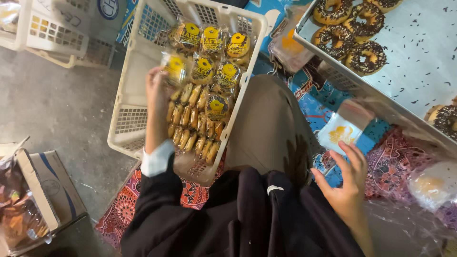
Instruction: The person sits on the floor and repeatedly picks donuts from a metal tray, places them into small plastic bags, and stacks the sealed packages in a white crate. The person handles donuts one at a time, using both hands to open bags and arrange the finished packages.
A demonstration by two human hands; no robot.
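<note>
Head view, only one camera.

Step in hand, as I read it: packing wrapped pastries into the white plastic crate. Left hand is inside the crate, fingers closed on a wrapped pastry with a yellow round label, holding it at the left end of the upper rows. Crate is already well stocked: labelled packs in the upper part, unlabelled golden pieces in tight rows below them. Left side of the crate floor is bare.

Right hand is well apart from the crate, over the patterned mat, fingers spread and slightly curled, reaching at an empty clear bag with a yellow print. Fingertips look just short of or barely touching the bag's lower edge; can't tell which. Nothing clamped in that hand.

Next move, my judgement: left hand needs to seat the pack flat beside its neighbours and let go; right needs to pinch the bag edge cleanly, since thin film slips and sticks.

Pose: left forearm runs up from the black sleeve with its white cuff, wrist straight, palm facing toward the packs. Right forearm comes in from lower right, palm down, thumb out to the left.

Nearby: metal tray of chocolate sprinkle doughnuts upper right, cardboard box lower left, second white crate upper left, person's grey-trousered knee between crate and bag.
</note>
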